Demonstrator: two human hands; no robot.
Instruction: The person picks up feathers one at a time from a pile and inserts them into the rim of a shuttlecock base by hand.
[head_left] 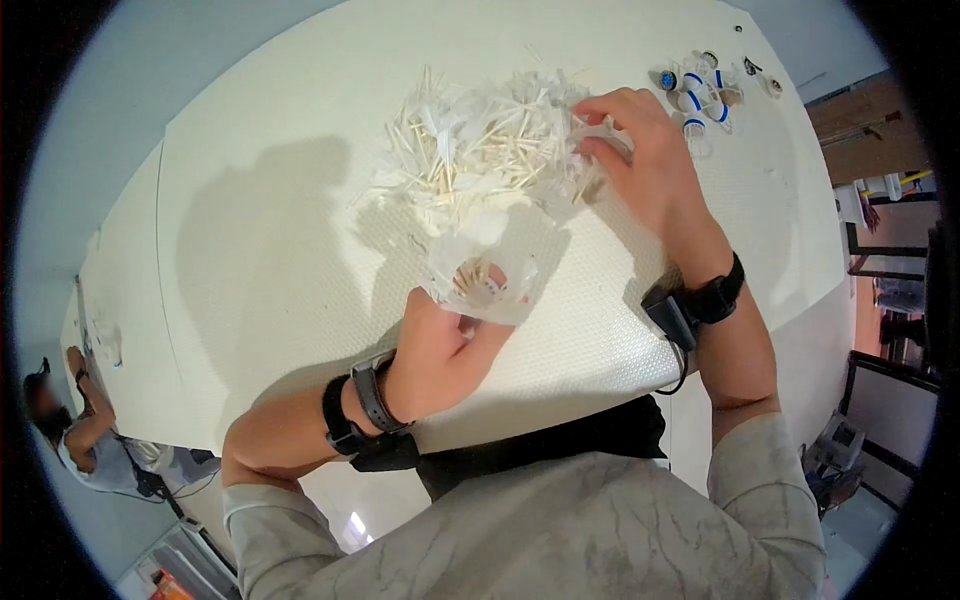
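Observation:
A loose heap of thin pale sticks like toothpicks (490,165), mixed with crumpled clear plastic and white scraps, lies on the white table. Just in front of it, my left hand (445,350) grips a clear plastic bag (510,295), its mouth spread toward the heap. Several sticks (472,278) show inside the bag, and some of my fingers are hidden behind the film. My right hand (635,150) reaches in at the heap's right edge, with thumb and forefinger curved and apart. Translucent plastic shows close to those fingertips; I make out nothing firmly held.
Small clear containers with blue-and-white bands (695,95) cluster at the far right of the white table (270,370), near some small dark bits. Another person (85,430) sits at the table's left end. Beyond the right edge stand shelves (880,250) and a dark-framed rack.

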